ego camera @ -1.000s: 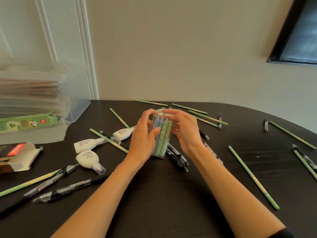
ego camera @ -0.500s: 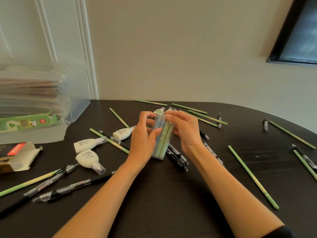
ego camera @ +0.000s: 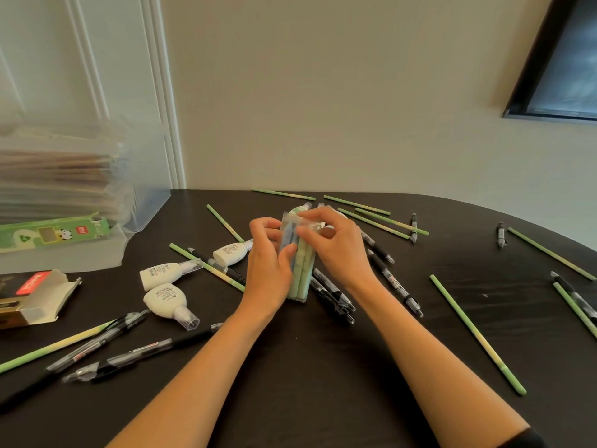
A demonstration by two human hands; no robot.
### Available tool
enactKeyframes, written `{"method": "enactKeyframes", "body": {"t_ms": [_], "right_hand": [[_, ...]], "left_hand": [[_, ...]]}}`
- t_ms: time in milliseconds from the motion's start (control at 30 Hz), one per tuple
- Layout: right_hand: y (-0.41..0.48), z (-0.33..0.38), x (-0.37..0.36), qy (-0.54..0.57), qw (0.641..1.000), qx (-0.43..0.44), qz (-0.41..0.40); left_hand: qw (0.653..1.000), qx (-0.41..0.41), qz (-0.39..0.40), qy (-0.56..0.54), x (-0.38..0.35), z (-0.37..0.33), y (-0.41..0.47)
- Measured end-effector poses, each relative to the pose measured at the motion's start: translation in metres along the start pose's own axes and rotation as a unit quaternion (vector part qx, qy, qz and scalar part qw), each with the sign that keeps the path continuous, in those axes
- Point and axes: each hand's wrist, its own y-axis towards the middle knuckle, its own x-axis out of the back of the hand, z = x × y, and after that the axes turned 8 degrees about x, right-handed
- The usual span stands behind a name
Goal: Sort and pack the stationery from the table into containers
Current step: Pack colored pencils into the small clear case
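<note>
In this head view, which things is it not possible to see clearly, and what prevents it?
Head view: top of the clear pack, covered by the left hand and right hand gripping it; open or closed cannot be told.
Head view: contents of the frosted bin, blurred behind its wall.
Head view: red-labelled carton, cut off by the left edge.
Head view: print on the white bottles, too small.

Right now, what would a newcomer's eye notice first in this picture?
The left hand and right hand meet mid-table, gripping a clear case of pastel sticks. Around it, green pencils and black pens lie scattered on the dark table; three white bottles lie to its left.
</note>
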Motion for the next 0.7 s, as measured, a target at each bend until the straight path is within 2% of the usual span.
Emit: {"method": "enactKeyframes", "body": {"t_ms": [100,300,700], "right_hand": [[0.0019,-0.0011,-0.0014,-0.009,1.000,0.012,0.025],[0.0054,-0.0006,-0.0035,0.019,1.000,0.005,0.013],[0.0039,-0.0023,0.0001,-0.039,0.998,0.040,0.028]], "left_hand": [[1.000,0.009,-0.005,-0.001,0.0008,0.0022,0.0008],[0.999,0.032,-0.001,-0.011,0.0019,0.0030,0.0019],[0.999,0.031,-0.003,-0.017,0.0016,0.0035,0.0027]]}}
